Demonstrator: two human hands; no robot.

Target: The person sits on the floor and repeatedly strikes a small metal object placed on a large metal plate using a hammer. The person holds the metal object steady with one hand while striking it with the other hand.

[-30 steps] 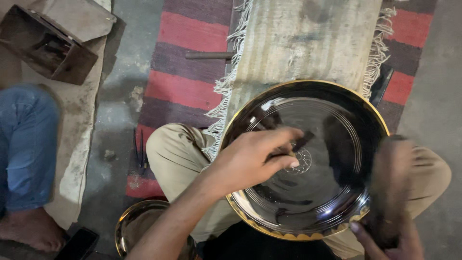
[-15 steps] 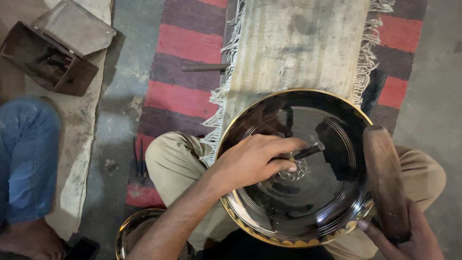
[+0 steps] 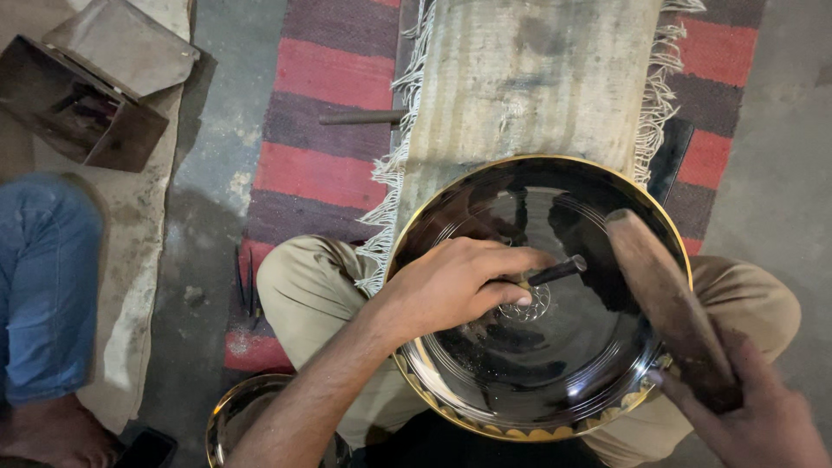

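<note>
- The left hand (image 3: 455, 290) had its fingers curled together around a thin dark metal punch (image 3: 555, 271), pinching it near the lower end, with the tool's blunt top poking out to the right of the knuckles.
- The punch's tip was hidden under the fingertips; it stood at the small round engraved pattern (image 3: 524, 305) in the middle of the plate.
- The right hand (image 3: 750, 407) was wrapped shut on the lower end of a worn wooden mallet (image 3: 663, 295), whose long brown head slanted up and left over the right side of the plate, close to the top of the punch but apart from it.
- The dark glossy round plate (image 3: 485, 381), gold-edged with a scalloped gold border along its near rim, rested on the person's lap between the knees in tan trousers (image 3: 299, 290), its far edge against a wooden block (image 3: 537, 78).
- The block lay over a fringed, red-and-grey striped rug (image 3: 334, 104), with a thin metal rod (image 3: 360, 116) on the rug just left of it.
- A second gold-rimmed plate (image 3: 238, 416) sat low on the floor by the left forearm.
- Farther left were an open metal box (image 3: 78, 108) and another person's leg in blue jeans (image 3: 43, 286).
</note>
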